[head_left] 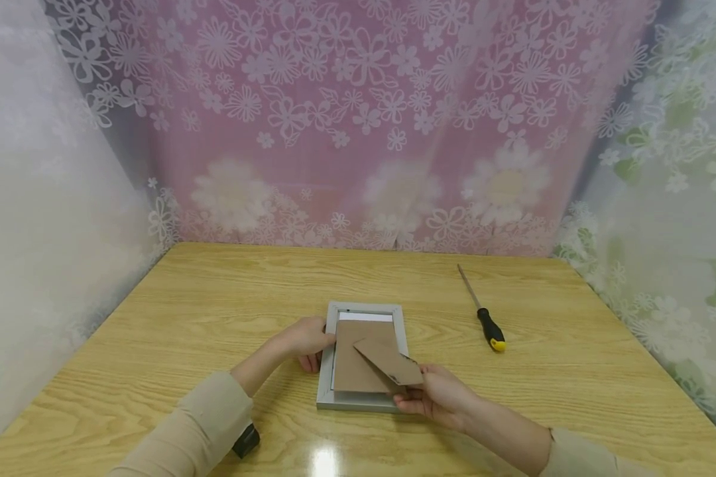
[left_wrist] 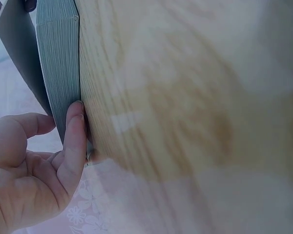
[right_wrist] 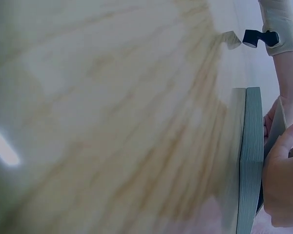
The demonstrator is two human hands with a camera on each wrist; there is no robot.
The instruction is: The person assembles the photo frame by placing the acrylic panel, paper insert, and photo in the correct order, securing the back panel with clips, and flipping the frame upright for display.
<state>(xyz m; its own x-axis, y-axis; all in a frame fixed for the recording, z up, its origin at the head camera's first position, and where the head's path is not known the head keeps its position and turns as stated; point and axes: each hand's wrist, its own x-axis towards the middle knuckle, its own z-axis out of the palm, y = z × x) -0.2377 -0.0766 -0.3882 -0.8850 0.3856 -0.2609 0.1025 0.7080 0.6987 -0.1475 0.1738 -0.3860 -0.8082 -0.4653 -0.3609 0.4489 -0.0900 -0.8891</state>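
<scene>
A silver-grey picture frame [head_left: 325, 377] lies back side up on the wooden table, and a strip of white shows inside its upper end. Over its opening sits a brown backing board [head_left: 349, 371] with a stand flap [head_left: 388, 361] sticking up from it. In the left wrist view the backing board [left_wrist: 19, 53] is tilted away from the frame [left_wrist: 58, 63]. My left hand [head_left: 307, 341] grips the frame's left side, thumb on top by the board's edge. At the lower right corner, my right hand [head_left: 444, 394] pinches the backing board; some of its fingers are hidden.
To the right of the frame lies a screwdriver [head_left: 483, 318] with a black and yellow handle. A black device [head_left: 246, 440] is at the left wrist. Flowered curtains [head_left: 358, 132] close off the table's back and sides.
</scene>
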